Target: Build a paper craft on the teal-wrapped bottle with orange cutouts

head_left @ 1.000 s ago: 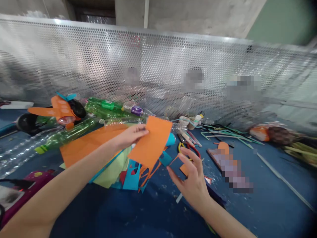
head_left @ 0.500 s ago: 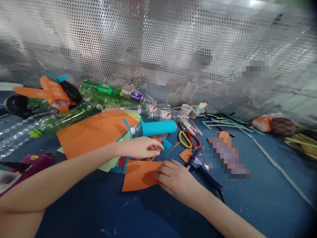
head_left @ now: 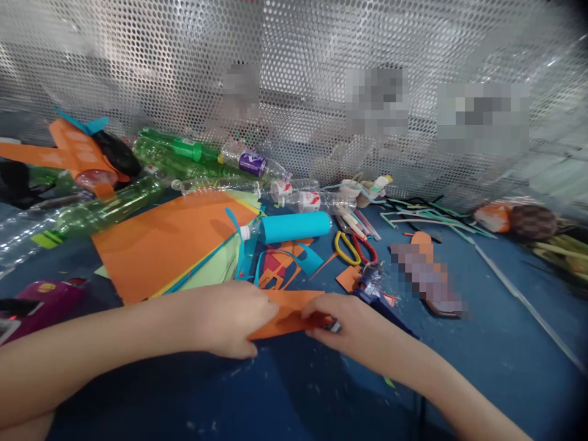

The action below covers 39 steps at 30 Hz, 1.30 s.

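Observation:
A small sheet of orange paper [head_left: 290, 313] is between my hands, low over the dark blue tabletop. My left hand [head_left: 234, 318] grips the sheet's left part with curled fingers. At the right end, my right hand [head_left: 346, 321] pinches the paper, which bends up at that edge. Just beyond lie cut paper scraps [head_left: 275, 266] in blue, orange and red. A plastic bottle wrapped in blue paper [head_left: 296, 226] rests on its side behind them. Beside my right hand is a blue glue gun [head_left: 374, 288], partly covered by the hand and forearm.
Red and yellow-handled scissors [head_left: 349, 248] and pens lie past the glue gun. Large orange sheets [head_left: 169, 239] are at left. Plastic bottles [head_left: 174, 153] line the perforated metal screen [head_left: 303, 55]. An orange paper plane model [head_left: 78, 153] stands far left, a purple device [head_left: 46, 306] nearer.
My left hand has come down and toward me from above the scraps onto the paper. My right hand has shifted slightly right, and the sheet's right end now curls up. The view has tilted.

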{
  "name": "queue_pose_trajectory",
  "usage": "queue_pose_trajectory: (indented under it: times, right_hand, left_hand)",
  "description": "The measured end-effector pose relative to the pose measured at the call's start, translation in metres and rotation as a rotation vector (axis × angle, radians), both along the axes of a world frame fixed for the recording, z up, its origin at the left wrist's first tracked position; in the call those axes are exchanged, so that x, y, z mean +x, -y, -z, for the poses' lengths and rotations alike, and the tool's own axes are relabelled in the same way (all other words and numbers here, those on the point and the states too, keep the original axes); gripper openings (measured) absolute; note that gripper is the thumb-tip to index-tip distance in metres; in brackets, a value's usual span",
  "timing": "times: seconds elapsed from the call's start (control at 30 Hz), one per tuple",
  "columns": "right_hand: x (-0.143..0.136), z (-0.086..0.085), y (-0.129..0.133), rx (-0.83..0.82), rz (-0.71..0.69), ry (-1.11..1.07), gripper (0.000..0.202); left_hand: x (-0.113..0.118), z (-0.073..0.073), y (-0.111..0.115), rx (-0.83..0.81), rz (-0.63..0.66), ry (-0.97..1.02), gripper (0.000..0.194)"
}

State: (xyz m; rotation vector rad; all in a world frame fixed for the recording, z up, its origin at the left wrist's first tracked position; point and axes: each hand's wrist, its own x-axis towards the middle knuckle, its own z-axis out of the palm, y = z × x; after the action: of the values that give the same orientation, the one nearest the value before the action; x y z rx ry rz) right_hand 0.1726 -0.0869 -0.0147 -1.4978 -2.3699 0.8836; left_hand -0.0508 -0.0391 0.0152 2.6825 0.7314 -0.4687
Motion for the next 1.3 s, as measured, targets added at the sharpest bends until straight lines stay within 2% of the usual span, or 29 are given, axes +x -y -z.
queue_pose_trajectory:
  times: [0.07, 0.17, 0.3, 0.53, 0.9, 1.0, 1.13, 1.3]
  right_hand:
    - [0.000, 0.004, -0.003, 0.018, 0.104, 0.031, 0.011]
    - [-0.001, 0.013, -0.008, 0.078, 0.225, 0.088, 0.014]
    - [-0.004, 0.022, -0.012, 0.136, 0.290, 0.152, 0.024]
    - [-0.003, 0.024, -0.011, 0.165, 0.291, 0.149, 0.018]
    - [-0.002, 0.032, -0.015, 0.220, 0.339, 0.230, 0.021]
    - [0.000, 0.030, -0.015, 0.204, 0.324, 0.233, 0.019]
    - [0.001, 0.025, -0.013, 0.176, 0.295, 0.248, 0.014]
    - [0.001, 0.023, -0.012, 0.209, 0.283, 0.243, 0.005]
  left_hand:
    - [0.001, 0.003, -0.004, -0.007, -0.002, -0.006, 0.017]
    - [0.003, 0.005, -0.019, -0.070, -0.031, 0.009, 0.017]
    - [0.003, 0.005, -0.036, -0.148, -0.094, -0.005, 0.021]
    - [-0.002, 0.003, -0.041, -0.158, -0.140, -0.064, 0.024]
    - [-0.003, 0.011, -0.045, -0.216, -0.170, -0.103, 0.049]
    - [-0.005, 0.011, -0.047, -0.269, -0.191, -0.068, 0.050]
    - [-0.006, 0.009, -0.049, -0.358, -0.207, -0.057, 0.061]
    - [-0.006, 0.007, -0.047, -0.333, -0.215, -0.062, 0.055]
